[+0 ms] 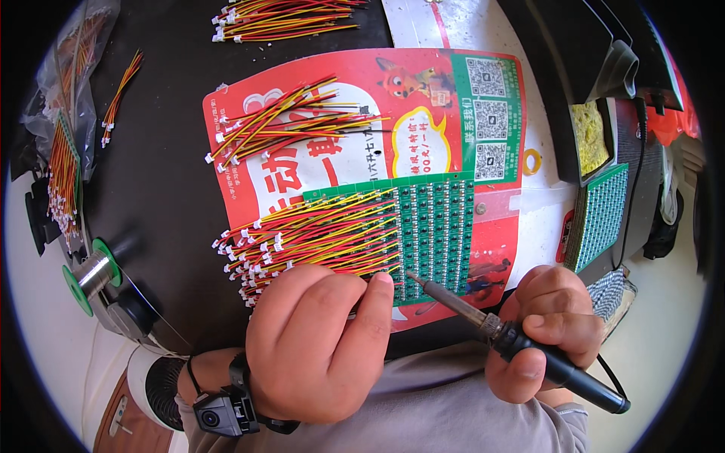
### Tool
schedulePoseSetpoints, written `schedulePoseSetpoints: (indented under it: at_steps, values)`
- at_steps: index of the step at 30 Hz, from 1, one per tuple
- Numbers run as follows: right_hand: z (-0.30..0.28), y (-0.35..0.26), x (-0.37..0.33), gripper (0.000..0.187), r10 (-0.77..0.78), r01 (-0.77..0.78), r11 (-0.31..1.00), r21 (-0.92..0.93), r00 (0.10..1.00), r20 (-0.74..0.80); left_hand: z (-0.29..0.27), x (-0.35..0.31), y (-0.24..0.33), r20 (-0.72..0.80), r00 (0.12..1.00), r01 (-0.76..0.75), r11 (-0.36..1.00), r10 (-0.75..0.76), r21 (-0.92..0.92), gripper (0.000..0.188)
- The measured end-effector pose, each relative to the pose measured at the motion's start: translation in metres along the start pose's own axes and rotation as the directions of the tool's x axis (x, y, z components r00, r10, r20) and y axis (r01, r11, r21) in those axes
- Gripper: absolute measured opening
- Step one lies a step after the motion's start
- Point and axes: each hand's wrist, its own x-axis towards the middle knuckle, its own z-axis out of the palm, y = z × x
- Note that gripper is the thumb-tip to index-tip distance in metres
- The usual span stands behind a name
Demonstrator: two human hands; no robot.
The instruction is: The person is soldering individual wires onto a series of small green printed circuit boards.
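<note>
My right hand grips a soldering iron by its black handle. The iron's tip points left and sits at the green circuit board panel, close to my left fingertips. My left hand is closed over the panel's near left part, index finger pressed down by the wire ends; what it pinches is hidden beneath the fingers. Rows of red, yellow and black wires with white connectors lie across the left half of the panel. The right half shows bare rows of small components.
A red printed mat lies under the panel, with a loose wire bundle on it. More wires lie at the back. A solder spool stands left, a yellow sponge and stacked panels right.
</note>
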Motion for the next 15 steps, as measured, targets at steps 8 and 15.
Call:
schedulePoseSetpoints:
  at_steps: [8, 15]
  values:
    - [-0.0006, 0.0002, -0.0001, 0.030, -0.016, 0.016, 1.000, -0.026, 1.000, 0.009, 0.0004, 0.0001, 0.0006, -0.024, 1.000, 0.011, 1.000, -0.011, -0.018, 0.029]
    - [-0.0008, 0.0006, 0.0014, 0.030, -0.023, 0.024, 0.999, -0.031, 0.999, 0.028, -0.0023, 0.0002, 0.0007, -0.011, 1.000, 0.008, 0.999, -0.009, -0.031, 0.029]
